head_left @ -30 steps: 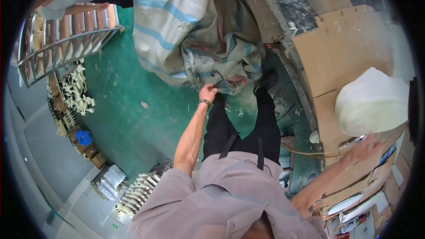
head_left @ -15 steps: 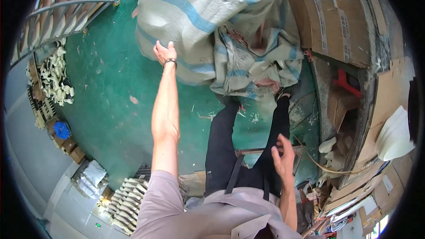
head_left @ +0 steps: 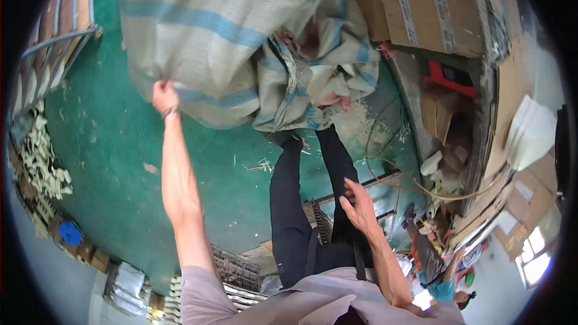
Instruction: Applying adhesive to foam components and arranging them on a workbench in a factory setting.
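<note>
A large, bulging grey woven sack point(head_left: 198, 54) with blue stripes stands on the green floor in front of me. Its crumpled mouth faces my feet, and some pinkish material shows in the folds. With my left arm stretched out, my left hand point(head_left: 164, 96) is closed on the sack's lower left side, pinching its cloth. My right hand point(head_left: 361, 206) hangs in front of my right thigh, fingers apart, holding nothing.
Cardboard boxes point(head_left: 415, 9) are stacked right of the sack, beside a cluttered shelf with a red item point(head_left: 448, 78). A loose cable point(head_left: 415, 188) curves near my right leg. A metal rack point(head_left: 60, 36) stands far left. Another person point(head_left: 442, 289) is behind, lower right.
My left hand has gone from open beside the sack to closed on its cloth. The view has shifted, and my right foot has stepped leftward. My right hand stays open.
</note>
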Demonstrator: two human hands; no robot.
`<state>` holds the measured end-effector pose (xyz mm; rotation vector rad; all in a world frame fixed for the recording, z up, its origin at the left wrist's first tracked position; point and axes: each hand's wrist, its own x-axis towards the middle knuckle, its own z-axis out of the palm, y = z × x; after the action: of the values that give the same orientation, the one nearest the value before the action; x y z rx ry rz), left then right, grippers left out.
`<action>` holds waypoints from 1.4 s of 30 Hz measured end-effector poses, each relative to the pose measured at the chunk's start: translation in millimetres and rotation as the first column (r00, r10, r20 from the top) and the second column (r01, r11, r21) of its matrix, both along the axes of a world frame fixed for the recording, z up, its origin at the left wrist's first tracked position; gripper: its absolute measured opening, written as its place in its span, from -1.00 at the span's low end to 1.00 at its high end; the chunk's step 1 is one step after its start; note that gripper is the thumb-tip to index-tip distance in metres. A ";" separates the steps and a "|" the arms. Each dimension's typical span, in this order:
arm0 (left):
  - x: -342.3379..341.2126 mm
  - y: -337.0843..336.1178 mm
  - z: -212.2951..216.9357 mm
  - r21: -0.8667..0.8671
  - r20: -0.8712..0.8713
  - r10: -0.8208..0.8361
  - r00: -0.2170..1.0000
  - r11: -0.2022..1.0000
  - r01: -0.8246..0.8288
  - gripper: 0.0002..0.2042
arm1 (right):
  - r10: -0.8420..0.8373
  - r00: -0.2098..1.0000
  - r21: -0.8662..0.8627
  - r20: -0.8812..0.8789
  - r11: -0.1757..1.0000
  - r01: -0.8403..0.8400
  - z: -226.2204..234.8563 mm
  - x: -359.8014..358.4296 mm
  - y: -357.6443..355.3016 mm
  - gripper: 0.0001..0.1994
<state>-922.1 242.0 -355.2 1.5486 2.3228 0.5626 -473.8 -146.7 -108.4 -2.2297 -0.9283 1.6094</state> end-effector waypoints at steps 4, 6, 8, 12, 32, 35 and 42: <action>-23.8 -42.5 53.5 -0.134 0.400 0.110 0.910 0.989 -0.061 -0.84 | 0.089 0.995 0.134 0.038 0.987 -0.093 -32.9 26.9 31.6 -0.46; -24.4 -68.6 99.0 -0.080 0.633 0.109 0.767 0.994 -0.076 -0.90 | 0.122 0.992 0.187 0.045 0.974 -0.128 -41.7 30.5 51.7 -0.47; -14.0 -85.2 162.1 -0.069 0.673 0.069 0.736 0.997 -0.030 -0.90 | 0.156 0.987 0.265 0.046 0.951 -0.162 -35.3 24.1 76.4 -0.48; 113.3 -115.5 322.0 0.086 0.802 -0.071 0.594 0.996 0.003 -0.85 | 0.080 0.996 0.331 -0.031 0.941 -0.066 4.7 22.3 113.1 -0.45; 64.4 -53.5 412.9 0.376 0.008 -0.064 0.998 0.925 0.056 -0.34 | -0.691 0.685 0.249 -0.232 0.638 0.728 87.1 -119.2 167.9 -0.55; 16.1 -11.6 487.0 0.178 -0.050 -0.112 0.992 0.977 0.119 -0.55 | -0.480 0.860 0.258 -0.173 0.821 0.510 172.6 -162.5 184.1 -0.64; -47.5 45.9 691.2 0.582 -0.053 -0.060 0.997 0.809 0.080 -0.75 | -0.285 0.920 0.672 -0.269 0.628 0.391 345.3 -201.5 236.1 -0.79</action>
<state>-969.6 288.0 336.0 1.8891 2.2122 1.3448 -675.3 89.4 236.9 -1.5816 -0.8310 0.9600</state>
